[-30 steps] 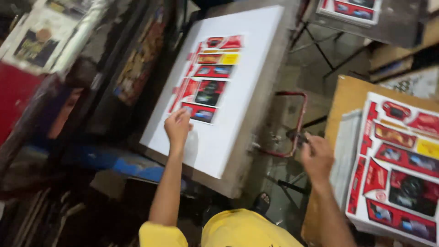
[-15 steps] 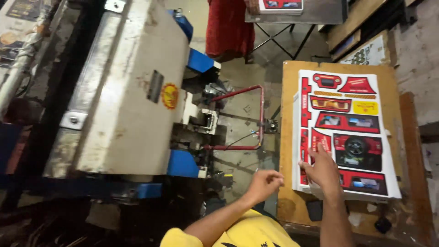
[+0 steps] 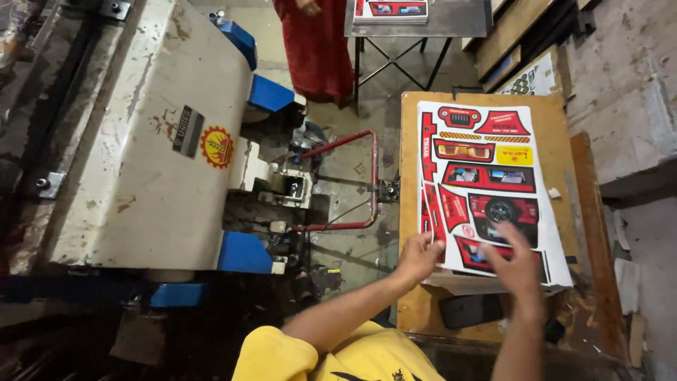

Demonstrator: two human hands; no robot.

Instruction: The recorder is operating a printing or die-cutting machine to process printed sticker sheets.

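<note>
On the brown wooden worktop (image 3: 412,127) right of the big white press machine (image 3: 141,141), my left hand (image 3: 417,257) pinches the red-printed white cardboard sheet (image 3: 493,183); my right hand (image 3: 518,268) rests spread on it.

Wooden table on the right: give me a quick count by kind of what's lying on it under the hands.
Printed red-and-white sheets, stacked: 1 stack, the number of sheets cannot be told; left hand grips its near left edge, right hand rests flat on top
Dark flat object near the table's front edge: 1
Small white scrap: 1
Total on the wooden table: 3 kinds, 3 items
</note>
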